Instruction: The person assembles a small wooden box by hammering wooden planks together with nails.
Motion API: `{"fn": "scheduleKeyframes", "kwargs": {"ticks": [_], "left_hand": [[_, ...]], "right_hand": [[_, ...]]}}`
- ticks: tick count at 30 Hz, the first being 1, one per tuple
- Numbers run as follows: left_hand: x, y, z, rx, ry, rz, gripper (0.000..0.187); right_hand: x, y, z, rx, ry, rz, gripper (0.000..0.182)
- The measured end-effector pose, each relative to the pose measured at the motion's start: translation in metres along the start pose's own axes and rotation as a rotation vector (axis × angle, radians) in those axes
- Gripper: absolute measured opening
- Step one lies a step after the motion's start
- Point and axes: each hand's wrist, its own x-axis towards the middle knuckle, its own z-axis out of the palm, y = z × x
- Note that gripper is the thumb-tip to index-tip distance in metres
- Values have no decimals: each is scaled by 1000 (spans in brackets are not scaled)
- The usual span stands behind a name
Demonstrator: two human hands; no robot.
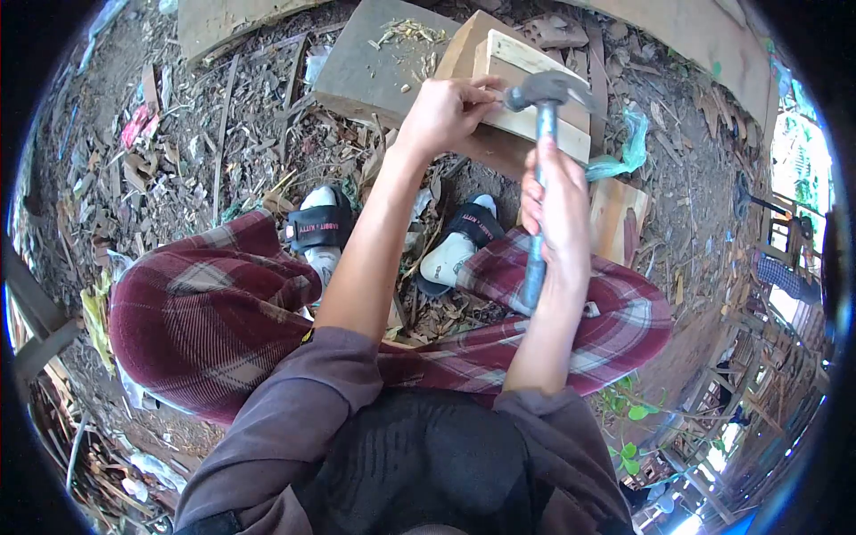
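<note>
My right hand (557, 201) is wrapped round the handle of a claw hammer (547, 114). The hammer's head is up over a pale wooden piece (571, 141), its striking face turned left toward my other hand. My left hand (443, 116) is closed in a pinch at the left end of that wood, close to the hammer's face. Whatever sits between those fingertips is too small to make out. The pale piece lies on a larger wooden block (504, 147), beside another light strip (517, 49).
Left of the block is a grey slab (357, 67) with small wood bits (415, 34) on top. Green plastic (633, 147) and a flat board (615, 218) lie to the right. Wood scraps and leaves cover the ground around my sandalled feet (321, 223).
</note>
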Motion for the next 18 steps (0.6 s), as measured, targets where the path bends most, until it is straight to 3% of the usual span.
{"fn": "scheduleKeyframes", "kwargs": {"ticks": [4, 6, 8, 10, 12, 16, 18], "left_hand": [[-1, 3, -2, -35, -12, -90, 17], [0, 3, -2, -24, -37, -81, 17], [-1, 3, -3, -34, -52, -110, 17], [4, 1, -3, -47, -53, -93, 18], [-1, -2, -4, -64, -50, -72, 18], [1, 2, -21, -117, -239, -214, 32], [1, 3, -23, -117, -284, -218, 36]], "right_hand": [[-20, -21, -6, 88, -4, -187, 34], [-16, -13, 0, 90, 31, -202, 34], [4, 2, 1, -44, -76, -9, 33], [-1, -6, 0, -26, -36, 28, 34], [-9, -17, -4, 19, -39, -60, 34], [-24, -30, -17, 161, -74, -256, 38], [-13, -19, -16, 116, -69, -186, 39]]}}
